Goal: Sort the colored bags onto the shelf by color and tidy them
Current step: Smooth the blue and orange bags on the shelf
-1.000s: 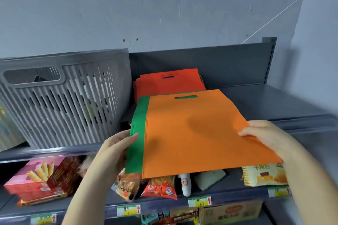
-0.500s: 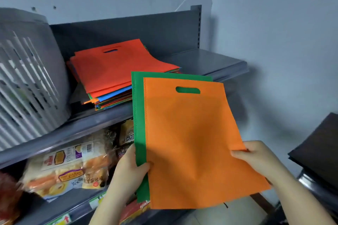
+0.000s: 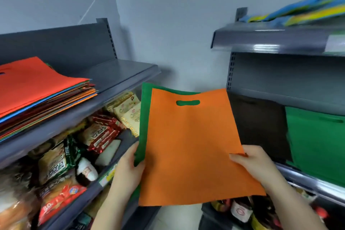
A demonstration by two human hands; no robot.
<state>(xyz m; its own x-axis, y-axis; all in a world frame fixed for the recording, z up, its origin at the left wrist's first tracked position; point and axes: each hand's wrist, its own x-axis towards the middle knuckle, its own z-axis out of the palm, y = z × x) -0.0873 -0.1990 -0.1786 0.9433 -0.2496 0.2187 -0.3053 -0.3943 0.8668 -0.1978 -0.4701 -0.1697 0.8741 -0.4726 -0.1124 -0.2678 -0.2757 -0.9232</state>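
Orange nonwoven bag (image 3: 192, 145) with oval handle cutout, flat over green bag (image 3: 142, 117), both held in mid-air between two shelf units. Pinched at lower edges by left hand (image 3: 128, 169) and right hand (image 3: 253, 164), fingers curled round fabric. Red-topped mixed stack (image 3: 37, 87) on left shelf (image 3: 119, 74); green stack (image 3: 317, 142) at right.

No text is fully legible. On the lower left shelf, a red snack packet (image 3: 61, 201) at the near left bears white digits that look like "8.0", blurred. Other snack packs (image 3: 54, 164) there carry dark printed characters too blurred to read. A price label strip (image 3: 107, 176) on that shelf's front edge shows yellow and white, its figures illegible. A bottle label (image 3: 239, 211) at the near right is unreadable.
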